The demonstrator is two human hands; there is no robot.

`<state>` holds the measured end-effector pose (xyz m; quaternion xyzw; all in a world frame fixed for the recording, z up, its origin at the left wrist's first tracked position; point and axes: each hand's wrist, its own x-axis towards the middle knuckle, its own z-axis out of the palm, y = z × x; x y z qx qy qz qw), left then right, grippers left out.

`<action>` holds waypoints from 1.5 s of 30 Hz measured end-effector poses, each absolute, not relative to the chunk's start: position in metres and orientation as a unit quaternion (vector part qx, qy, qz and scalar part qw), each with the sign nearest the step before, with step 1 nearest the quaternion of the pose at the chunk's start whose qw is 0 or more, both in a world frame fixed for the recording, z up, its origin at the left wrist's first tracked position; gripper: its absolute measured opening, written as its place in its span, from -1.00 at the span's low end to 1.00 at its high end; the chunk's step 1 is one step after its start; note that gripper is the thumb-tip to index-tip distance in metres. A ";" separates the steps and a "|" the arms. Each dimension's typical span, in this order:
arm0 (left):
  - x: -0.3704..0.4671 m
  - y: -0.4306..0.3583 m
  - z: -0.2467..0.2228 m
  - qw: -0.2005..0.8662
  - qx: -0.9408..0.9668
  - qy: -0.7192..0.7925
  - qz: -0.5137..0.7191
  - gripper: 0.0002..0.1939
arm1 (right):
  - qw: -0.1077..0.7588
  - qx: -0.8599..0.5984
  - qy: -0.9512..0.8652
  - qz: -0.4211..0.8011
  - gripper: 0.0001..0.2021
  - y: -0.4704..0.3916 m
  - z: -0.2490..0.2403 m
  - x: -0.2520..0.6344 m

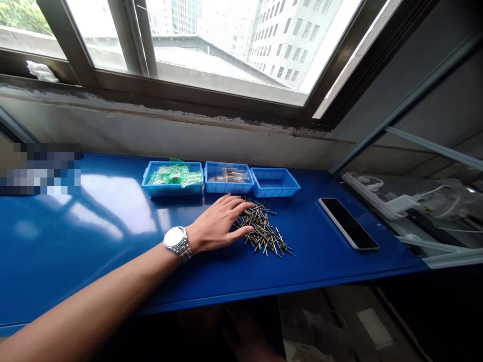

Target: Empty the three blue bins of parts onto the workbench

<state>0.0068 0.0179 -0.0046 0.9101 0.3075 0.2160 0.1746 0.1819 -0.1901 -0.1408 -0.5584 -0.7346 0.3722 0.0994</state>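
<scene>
One hand is in view, the left hand [217, 223], reaching in from the near left across the blue table [113, 236]. Its fingers [241, 205] are stretched out flat and slightly fanned, holding nothing; the fingertips rest on the left edge of a pile of rivets [264, 231]. The thumb lies along the near side of the hand, its tip touching the pile as well. The palm faces down, close to the table surface.

The rivets are small, dark and brassy pins with thin shanks, heaped loosely and pointing every way, spread toward the right and near side from the fingertips. A silver watch [177, 242] sits on the wrist, and the bare forearm runs back to the near left corner.

Just beyond the hand, three blue trays stand in a row along the far edge of the table, touching side by side. The left tray [171, 189] holds green packets. The middle tray [228, 187], straight beyond the fingertips, holds clear bags with brownish parts inside. The right tray [274, 191] shows only its blue floor.

To the right of the pile, well apart from it, a phone [347, 222] lies flat with its dark screen up. Beyond the trays rises a grey wall with a window [226, 50] above it. The right hand does not show.
</scene>
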 end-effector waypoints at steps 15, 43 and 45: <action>0.008 0.020 -0.004 0.183 0.921 0.276 0.203 -0.33 | 0.247 -0.537 -0.807 -0.003 -0.61 0.015 0.047 0.280; -0.004 0.011 -0.002 0.116 0.933 0.250 0.229 -0.51 | 0.001 -0.429 -0.899 0.087 -0.83 0.195 0.077 0.179; -0.004 0.010 -0.002 0.115 0.934 0.250 0.228 -0.51 | 0.004 -0.424 -0.901 0.087 -0.85 0.193 0.078 0.181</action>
